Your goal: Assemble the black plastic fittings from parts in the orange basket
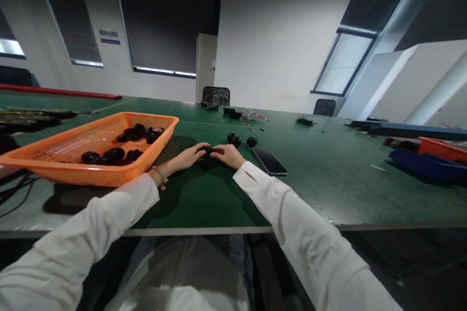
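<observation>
Between my two hands is a small black round part (207,151), just above the green table; its exact kind is too small to make out. My left hand (188,156) grips it from the left, fingers closed round it. From the right, my right hand (229,154) pinches its other side with thumb and fingers. Just beyond my hands lie several similar black round parts (234,140), with one more black part (252,141) a little to their right. An orange plastic basket (120,171) to my left holds several more black parts (114,154).
A smartphone (270,161) lies right of my right hand. Farther back are black pieces (232,113) and a white part with red wires (251,115). A blue bin (428,165) stands far right, bundled wires (32,116) far left. The table's front edge (204,231) runs below my forearms.
</observation>
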Tool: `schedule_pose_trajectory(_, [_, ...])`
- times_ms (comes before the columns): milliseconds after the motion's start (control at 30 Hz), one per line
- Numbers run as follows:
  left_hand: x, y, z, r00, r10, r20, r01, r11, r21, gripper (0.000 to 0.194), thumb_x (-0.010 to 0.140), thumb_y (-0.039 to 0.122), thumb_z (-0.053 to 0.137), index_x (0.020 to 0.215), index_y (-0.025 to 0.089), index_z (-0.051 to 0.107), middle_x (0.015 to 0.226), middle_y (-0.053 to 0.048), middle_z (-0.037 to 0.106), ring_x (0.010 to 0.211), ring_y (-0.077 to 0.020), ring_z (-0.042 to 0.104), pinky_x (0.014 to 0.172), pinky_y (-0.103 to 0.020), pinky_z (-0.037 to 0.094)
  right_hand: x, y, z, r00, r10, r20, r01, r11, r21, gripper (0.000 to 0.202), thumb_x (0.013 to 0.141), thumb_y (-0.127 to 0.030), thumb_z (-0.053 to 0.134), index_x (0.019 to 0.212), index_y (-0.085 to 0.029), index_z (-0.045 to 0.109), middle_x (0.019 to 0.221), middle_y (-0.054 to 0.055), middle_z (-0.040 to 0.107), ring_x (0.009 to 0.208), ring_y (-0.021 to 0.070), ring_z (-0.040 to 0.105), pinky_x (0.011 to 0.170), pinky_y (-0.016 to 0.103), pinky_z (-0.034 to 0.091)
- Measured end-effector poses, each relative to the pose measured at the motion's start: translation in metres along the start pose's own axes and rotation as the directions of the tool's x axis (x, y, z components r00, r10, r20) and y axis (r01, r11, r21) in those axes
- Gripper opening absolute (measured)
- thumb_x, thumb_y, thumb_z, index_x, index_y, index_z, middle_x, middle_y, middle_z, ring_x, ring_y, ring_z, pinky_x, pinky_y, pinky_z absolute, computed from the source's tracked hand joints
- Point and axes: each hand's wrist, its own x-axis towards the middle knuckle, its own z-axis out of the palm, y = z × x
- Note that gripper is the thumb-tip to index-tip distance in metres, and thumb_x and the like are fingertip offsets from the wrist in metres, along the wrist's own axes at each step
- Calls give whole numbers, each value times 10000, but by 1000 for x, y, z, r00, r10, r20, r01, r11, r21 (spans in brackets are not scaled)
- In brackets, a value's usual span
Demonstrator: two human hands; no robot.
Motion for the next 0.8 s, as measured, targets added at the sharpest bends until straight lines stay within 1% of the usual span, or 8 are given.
schedule_pose_trajectory(133, [-1, 1, 0, 1000, -5, 5, 5, 1000, -6, 464, 775, 369, 379, 1191, 166, 408, 1132, -88, 509, 890, -176, 546, 771, -311, 460, 0, 0, 0, 1000, 1, 1, -1, 1000, 22, 239, 701, -284, 592, 857, -117, 663, 695, 40, 649, 628, 120, 568, 634, 231, 431])
schedule_pose_trajectory(200, [0, 1, 0, 1000, 4, 4, -4, 1000, 8, 457, 774, 362, 382, 1183, 161, 416, 1120, -89, 517, 868, -174, 549, 762, -310, 460, -1, 1, 0, 1000, 4, 5, -4, 999, 45, 254, 680, -263, 610, 881, -113, 648, 690, 36, 640, 624, 119, 565, 635, 236, 436])
schedule_pose_trajectory(333, [0, 0, 0, 999, 33, -7, -33, 999, 35, 430, 772, 346, 390, 1157, 162, 441, 1094, -82, 538, 807, -161, 555, 744, -305, 458, -2, 1, 1, 1000, -17, 15, 15, 994, 108, 411, 592, -202, 670, 986, -124, 578, 664, -2, 608, 606, 111, 560, 630, 244, 450])
schedule_pose_trajectory(500, [0, 2, -1, 1000, 28, -6, -28, 998, 64, 444, 776, 348, 384, 1176, 163, 427, 1038, -77, 559, 731, -146, 554, 718, -298, 456, -2, 0, 1, 1000, -1, 4, 1, 989, 145, 319, 600, -201, 656, 902, -139, 576, 639, -20, 582, 592, 105, 552, 625, 250, 456])
schedule_pose_trajectory(667, [-1, 2, -1, 1000, 22, -6, -22, 997, 72, 450, 781, 349, 375, 1186, 158, 422, 1055, -81, 553, 740, -144, 552, 731, -293, 453, -1, 0, 2, 1000, 18, 1, -18, 991, 133, 298, 609, -205, 654, 889, -126, 589, 642, -12, 580, 594, 105, 546, 626, 248, 452])
schedule_pose_trajectory(800, [0, -1, -1, 999, 27, -18, -26, 999, 42, 443, 773, 356, 394, 1170, 166, 440, 1064, -77, 554, 744, -147, 557, 723, -295, 461, 0, 2, 3, 1000, 6, -3, -6, 995, 100, 291, 626, -225, 648, 896, -125, 604, 649, -4, 584, 601, 106, 541, 621, 243, 445])
